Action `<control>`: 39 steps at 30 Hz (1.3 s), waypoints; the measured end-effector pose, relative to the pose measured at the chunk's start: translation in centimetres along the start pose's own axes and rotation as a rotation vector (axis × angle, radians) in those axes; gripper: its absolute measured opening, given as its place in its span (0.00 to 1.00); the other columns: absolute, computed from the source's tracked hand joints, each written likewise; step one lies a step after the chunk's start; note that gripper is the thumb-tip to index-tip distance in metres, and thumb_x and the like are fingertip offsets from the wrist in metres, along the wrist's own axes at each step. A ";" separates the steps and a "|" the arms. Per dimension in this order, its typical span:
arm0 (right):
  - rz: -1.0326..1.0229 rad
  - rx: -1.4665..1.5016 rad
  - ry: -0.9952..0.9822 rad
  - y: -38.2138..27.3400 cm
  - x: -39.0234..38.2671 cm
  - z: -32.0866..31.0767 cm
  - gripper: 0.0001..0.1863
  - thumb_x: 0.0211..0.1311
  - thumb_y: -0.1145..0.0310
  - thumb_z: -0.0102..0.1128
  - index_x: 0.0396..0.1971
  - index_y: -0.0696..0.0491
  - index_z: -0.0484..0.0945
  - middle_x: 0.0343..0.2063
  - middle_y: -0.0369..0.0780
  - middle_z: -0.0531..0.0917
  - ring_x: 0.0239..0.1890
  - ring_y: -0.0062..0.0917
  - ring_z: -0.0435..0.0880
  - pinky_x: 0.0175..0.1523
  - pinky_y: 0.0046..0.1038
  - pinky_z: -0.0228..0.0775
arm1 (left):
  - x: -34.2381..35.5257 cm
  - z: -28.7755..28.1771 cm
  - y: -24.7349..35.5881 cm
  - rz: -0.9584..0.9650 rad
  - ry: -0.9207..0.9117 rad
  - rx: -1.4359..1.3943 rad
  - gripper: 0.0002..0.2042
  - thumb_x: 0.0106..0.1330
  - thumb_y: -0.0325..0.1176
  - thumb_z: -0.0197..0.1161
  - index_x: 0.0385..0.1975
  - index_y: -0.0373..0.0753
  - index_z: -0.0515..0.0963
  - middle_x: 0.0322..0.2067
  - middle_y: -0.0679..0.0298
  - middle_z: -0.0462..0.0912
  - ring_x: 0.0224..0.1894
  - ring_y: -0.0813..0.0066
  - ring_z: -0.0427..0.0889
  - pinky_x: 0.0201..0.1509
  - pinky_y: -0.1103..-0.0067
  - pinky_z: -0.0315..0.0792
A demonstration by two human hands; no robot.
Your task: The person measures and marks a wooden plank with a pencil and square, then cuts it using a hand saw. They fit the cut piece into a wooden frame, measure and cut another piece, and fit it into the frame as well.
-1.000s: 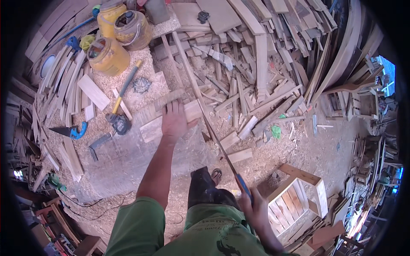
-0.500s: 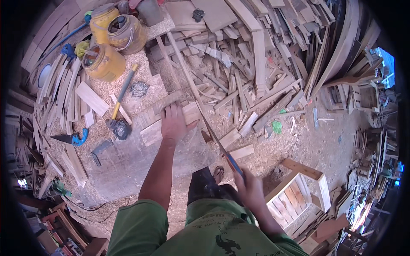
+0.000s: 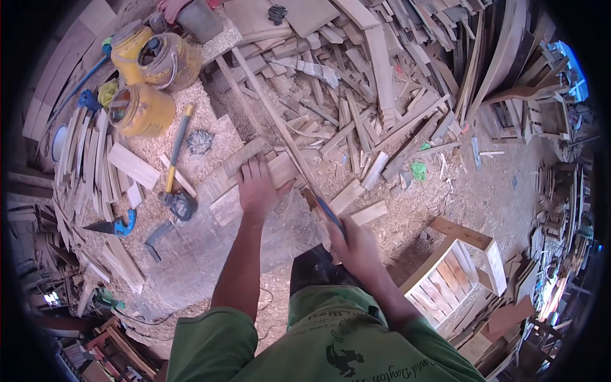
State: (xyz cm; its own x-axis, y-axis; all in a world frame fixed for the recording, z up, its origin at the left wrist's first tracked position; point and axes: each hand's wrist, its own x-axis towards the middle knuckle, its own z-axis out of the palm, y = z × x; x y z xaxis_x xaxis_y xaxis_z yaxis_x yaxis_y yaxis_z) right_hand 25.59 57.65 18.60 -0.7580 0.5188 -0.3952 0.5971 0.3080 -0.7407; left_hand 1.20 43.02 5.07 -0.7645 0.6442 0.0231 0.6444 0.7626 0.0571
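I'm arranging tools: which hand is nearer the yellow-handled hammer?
Left: the left hand, on a board, is right of the hammer; the right hand, gripping a blue handle, is farther right and lower in the picture.

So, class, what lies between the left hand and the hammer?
In the head view, between the left hand and the hammer lie the left end of the board under that hand and a strip of the work surface.

Pale board (image 3: 284,170) flat; blue-handled saw (image 3: 327,211) slanting past right end.
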 end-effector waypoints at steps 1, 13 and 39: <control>-0.037 -0.028 0.030 0.7 -3.0 -1.5 0.17 0.81 0.55 0.67 0.50 0.55 0.85 0.29 0.53 0.90 0.33 0.58 0.91 0.40 0.54 0.82 | 0.0 0.1 -0.1 -0.001 0.005 0.005 0.59 0.58 0.75 0.73 0.77 0.27 0.68 0.67 0.45 0.75 0.68 0.47 0.73 0.77 0.51 0.64; -0.064 -0.048 0.034 0.4 6.7 3.7 0.16 0.83 0.56 0.63 0.50 0.56 0.84 0.25 0.51 0.88 0.29 0.51 0.92 0.37 0.49 0.81 | 0.2 0.3 0.5 0.018 0.023 0.018 0.59 0.54 0.71 0.78 0.75 0.27 0.69 0.65 0.46 0.76 0.66 0.47 0.75 0.76 0.51 0.65; -0.526 -0.153 -0.057 1.0 3.7 -0.3 0.34 0.73 0.55 0.75 0.68 0.65 0.80 0.30 0.50 0.90 0.28 0.44 0.92 0.37 0.40 0.85 | -4.4 1.2 -0.1 0.092 0.066 -0.225 0.40 0.68 0.60 0.72 0.76 0.43 0.76 0.74 0.47 0.73 0.81 0.42 0.66 0.86 0.45 0.57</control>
State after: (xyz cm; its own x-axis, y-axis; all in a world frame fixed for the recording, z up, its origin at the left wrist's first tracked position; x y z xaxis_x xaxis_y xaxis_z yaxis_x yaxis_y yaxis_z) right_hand 23.46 60.11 16.53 -0.9751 0.2204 -0.0249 0.1615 0.6286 -0.7608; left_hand 4.53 40.19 3.78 -0.7069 0.6998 0.1029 0.6967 0.6638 0.2721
